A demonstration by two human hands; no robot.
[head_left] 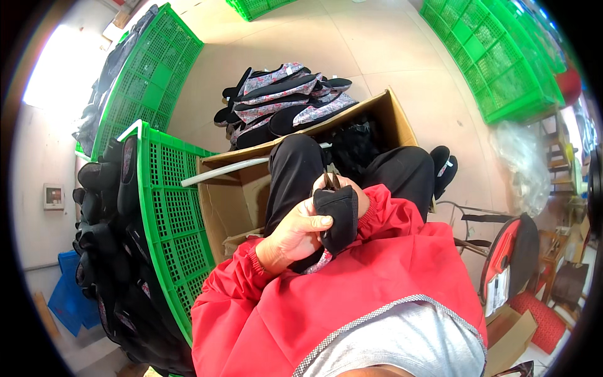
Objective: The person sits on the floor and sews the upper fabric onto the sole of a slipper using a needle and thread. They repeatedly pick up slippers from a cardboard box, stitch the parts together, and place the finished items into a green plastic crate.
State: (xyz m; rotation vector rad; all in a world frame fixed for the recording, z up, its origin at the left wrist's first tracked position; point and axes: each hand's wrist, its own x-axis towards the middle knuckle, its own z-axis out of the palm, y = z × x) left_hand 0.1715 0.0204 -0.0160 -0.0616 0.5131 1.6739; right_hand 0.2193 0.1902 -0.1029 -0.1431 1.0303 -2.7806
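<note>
seated person, view from the head down. the left hand [295, 235] is clenched around a black fabric slipper [338, 218], thumb across its side, held up in front of the red jacket [352, 289] above the lap. the right hand [353, 195] is mostly hidden behind the slipper; a small pair of snips [331, 181] shows at its top, grip unclear. the slipper looks light, soft and pliable; best pinched at the firmer sole edge. far: a heap of floral slippers [282, 100]; left: a green crate [169, 213] and a cardboard box [232, 195].

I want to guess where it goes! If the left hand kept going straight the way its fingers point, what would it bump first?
The left hand points right, already touching the black fabric slipper. Beyond it, probably the red sleeve cuff of the mostly hidden right hand, though depth is unclear.
</note>
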